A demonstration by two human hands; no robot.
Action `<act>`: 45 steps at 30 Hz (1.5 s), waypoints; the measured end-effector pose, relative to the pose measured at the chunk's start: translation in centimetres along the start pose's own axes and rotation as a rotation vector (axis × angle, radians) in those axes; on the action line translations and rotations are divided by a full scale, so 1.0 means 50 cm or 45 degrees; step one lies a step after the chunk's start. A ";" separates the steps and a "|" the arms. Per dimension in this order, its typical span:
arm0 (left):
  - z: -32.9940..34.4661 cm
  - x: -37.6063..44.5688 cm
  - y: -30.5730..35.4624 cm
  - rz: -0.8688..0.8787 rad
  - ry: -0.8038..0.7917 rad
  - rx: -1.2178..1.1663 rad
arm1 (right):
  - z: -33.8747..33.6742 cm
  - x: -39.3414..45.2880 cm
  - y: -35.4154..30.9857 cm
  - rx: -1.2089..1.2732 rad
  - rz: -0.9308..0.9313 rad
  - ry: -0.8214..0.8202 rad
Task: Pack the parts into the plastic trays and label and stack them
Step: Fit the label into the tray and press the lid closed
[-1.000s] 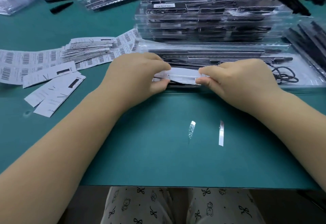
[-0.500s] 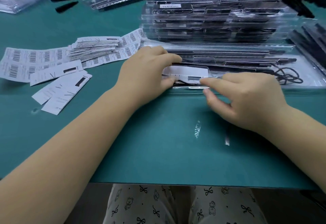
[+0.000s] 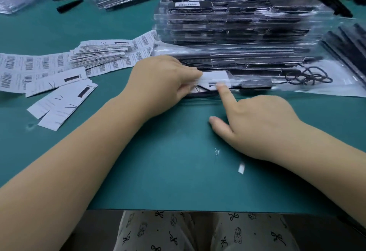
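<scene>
Counter (image 3: 174,181): teal matting, evenly lit, faint glare. Below its near edge, dim grey floor (image 3: 95,231).

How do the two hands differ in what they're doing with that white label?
The left hand grips the label at its left end, fingers curled round it; the right hand only presses it with a straight forefinger. The left hand lies over the tray; the right hand sits nearer the person, above the green table. Both touch the same label on the front tray.
</scene>
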State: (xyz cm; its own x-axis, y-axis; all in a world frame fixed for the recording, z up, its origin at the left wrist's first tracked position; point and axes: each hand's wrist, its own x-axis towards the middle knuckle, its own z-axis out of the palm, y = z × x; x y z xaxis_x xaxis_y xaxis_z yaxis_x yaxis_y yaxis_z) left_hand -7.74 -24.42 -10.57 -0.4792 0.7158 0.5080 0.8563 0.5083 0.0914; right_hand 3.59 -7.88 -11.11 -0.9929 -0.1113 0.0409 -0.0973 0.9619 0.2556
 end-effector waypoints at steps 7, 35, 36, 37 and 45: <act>-0.009 -0.007 0.002 0.088 0.015 -0.015 | -0.018 0.010 -0.006 -0.002 0.078 -0.047; -0.023 -0.008 -0.015 -0.040 -0.313 -0.222 | 0.020 0.038 0.075 0.649 -0.109 0.571; -0.026 -0.007 -0.016 -0.023 -0.342 -0.212 | 0.018 0.038 0.075 0.650 -0.107 0.574; -0.027 -0.006 -0.017 -0.005 -0.369 -0.202 | 0.017 0.039 0.075 0.651 -0.100 0.574; -0.043 -0.038 -0.025 -0.237 -0.467 -0.288 | 0.028 0.036 0.062 0.481 -0.197 0.810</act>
State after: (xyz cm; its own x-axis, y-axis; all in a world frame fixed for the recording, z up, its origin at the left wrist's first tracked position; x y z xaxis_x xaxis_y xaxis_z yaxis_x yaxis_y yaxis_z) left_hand -7.49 -27.43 -9.82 -0.6304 0.7649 0.1327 0.7502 0.5563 0.3574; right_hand 1.40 -4.78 -11.57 -0.7465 -0.2643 0.6107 -0.3626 0.9311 -0.0402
